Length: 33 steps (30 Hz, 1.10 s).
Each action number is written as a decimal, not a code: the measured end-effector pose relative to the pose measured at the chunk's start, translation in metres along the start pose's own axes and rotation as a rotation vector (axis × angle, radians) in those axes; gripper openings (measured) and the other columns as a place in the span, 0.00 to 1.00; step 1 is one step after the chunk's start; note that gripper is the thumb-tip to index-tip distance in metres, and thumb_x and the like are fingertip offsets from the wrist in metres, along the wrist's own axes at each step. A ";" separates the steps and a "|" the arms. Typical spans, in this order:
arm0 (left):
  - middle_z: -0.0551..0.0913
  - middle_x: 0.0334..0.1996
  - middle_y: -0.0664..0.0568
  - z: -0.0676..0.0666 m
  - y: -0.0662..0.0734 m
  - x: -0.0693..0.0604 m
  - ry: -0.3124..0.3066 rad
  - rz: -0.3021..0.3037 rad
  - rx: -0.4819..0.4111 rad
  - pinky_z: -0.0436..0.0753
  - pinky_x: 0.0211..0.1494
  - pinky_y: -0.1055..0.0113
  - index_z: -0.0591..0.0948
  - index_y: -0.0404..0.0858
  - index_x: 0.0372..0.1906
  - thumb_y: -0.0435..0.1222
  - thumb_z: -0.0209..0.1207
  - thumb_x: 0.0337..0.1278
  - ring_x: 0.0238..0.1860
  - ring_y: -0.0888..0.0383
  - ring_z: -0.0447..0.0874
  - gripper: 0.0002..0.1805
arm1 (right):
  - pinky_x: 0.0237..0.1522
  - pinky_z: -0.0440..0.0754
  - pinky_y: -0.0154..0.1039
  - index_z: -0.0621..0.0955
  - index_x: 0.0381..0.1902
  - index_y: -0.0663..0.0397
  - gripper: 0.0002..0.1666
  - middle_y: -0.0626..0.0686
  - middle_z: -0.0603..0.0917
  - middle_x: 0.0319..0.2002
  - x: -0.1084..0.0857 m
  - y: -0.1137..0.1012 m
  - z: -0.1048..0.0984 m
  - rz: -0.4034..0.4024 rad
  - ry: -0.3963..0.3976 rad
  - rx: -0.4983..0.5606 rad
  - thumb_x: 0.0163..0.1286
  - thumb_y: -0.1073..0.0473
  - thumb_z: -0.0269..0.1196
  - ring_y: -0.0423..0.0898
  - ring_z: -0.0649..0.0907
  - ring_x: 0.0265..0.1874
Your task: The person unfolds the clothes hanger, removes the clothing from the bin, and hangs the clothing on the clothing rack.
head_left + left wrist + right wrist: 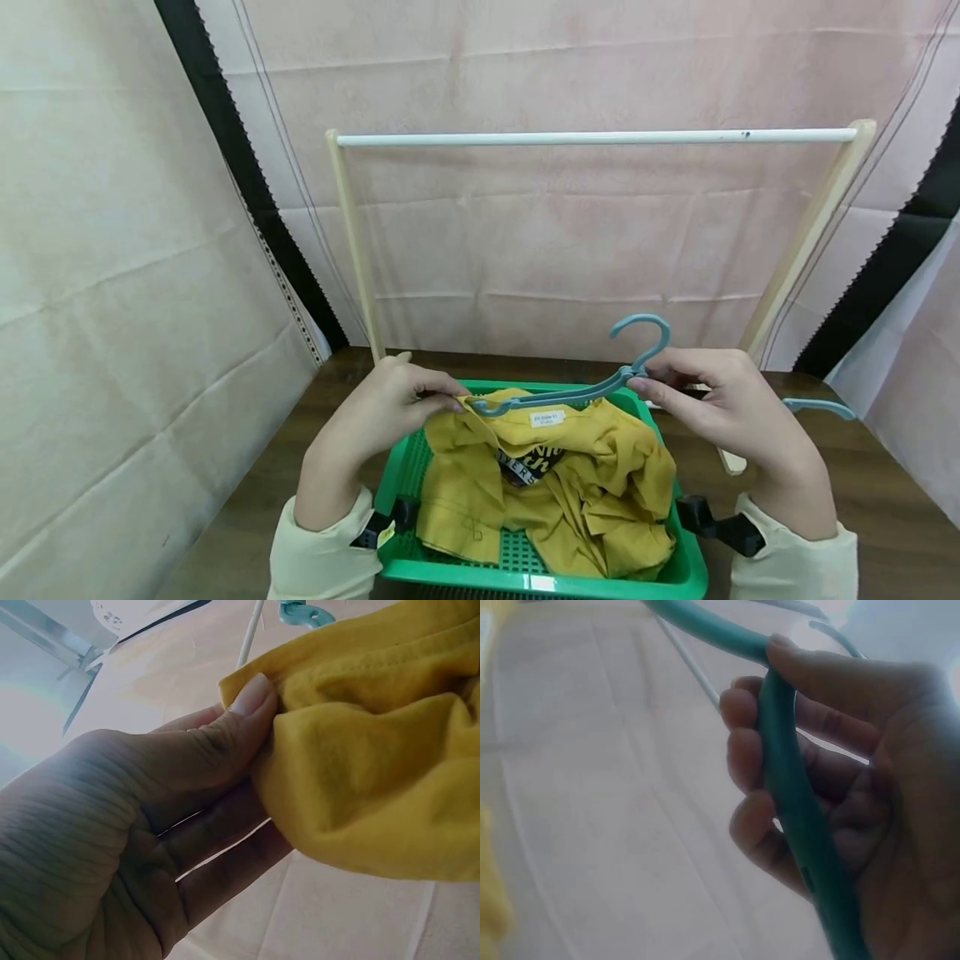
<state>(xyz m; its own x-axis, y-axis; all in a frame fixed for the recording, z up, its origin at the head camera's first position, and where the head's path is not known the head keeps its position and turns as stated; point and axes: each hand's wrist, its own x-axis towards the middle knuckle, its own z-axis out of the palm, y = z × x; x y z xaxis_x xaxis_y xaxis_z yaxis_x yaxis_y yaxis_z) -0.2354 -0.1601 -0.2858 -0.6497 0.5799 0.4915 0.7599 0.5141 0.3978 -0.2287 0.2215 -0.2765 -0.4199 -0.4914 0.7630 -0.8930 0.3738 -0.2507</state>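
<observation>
Over the green plastic basket (450,573), your yellow shirt (600,475) lies loosely bunched, its neckline raised at the far side and its white neck label (547,418) facing you, above a dark lettered print (528,464). Your left hand (405,396) pinches the neckline's left end between thumb and fingers; the left wrist view shows the cloth hanging in folds from that pinch. Your right hand (720,400) grips the blue clothes hanger (570,395) by the side beyond its hook, with fingers curled round it. What matters is how the hanger lines up with the neckline: its long axis runs left to right between your hands, sloping down toward the left, so the free tip is just beside your left fingertips while the upright hook is near your right hand. Whether that tip sits inside the neck opening or merely overlaps its edge, you cannot tell from here. Beyond the basket stands a rack with a white rail (600,137) and cream uprights (352,250). Past your right wrist, a blue curved piece (821,406), perhaps another hanger, shows above the wooden table (877,500).
</observation>
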 end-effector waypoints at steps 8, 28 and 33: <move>0.90 0.36 0.61 0.001 0.003 0.000 0.020 0.022 0.028 0.81 0.30 0.73 0.91 0.44 0.41 0.32 0.68 0.60 0.29 0.71 0.85 0.07 | 0.21 0.71 0.25 0.84 0.35 0.40 0.25 0.36 0.78 0.23 0.003 -0.002 0.005 -0.021 0.001 -0.003 0.52 0.78 0.73 0.32 0.73 0.19; 0.90 0.35 0.61 0.003 0.007 0.001 0.005 0.028 0.021 0.78 0.30 0.72 0.91 0.44 0.42 0.32 0.68 0.60 0.26 0.73 0.81 0.07 | 0.23 0.73 0.25 0.85 0.36 0.42 0.23 0.35 0.81 0.25 0.001 0.000 0.003 -0.029 -0.011 0.006 0.53 0.77 0.73 0.32 0.76 0.21; 0.89 0.32 0.62 0.005 0.008 0.001 0.049 0.049 0.056 0.72 0.25 0.71 0.91 0.46 0.40 0.35 0.69 0.60 0.16 0.74 0.70 0.06 | 0.23 0.72 0.25 0.85 0.35 0.43 0.19 0.35 0.79 0.24 0.000 -0.001 0.003 -0.019 -0.003 -0.011 0.55 0.74 0.73 0.32 0.74 0.20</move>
<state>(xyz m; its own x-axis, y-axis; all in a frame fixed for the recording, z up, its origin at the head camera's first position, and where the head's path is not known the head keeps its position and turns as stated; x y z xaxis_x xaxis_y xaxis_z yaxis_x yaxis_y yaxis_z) -0.2302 -0.1522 -0.2856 -0.6091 0.5739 0.5474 0.7872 0.5215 0.3292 -0.2285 0.2187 -0.2782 -0.4036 -0.5009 0.7656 -0.8989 0.3732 -0.2296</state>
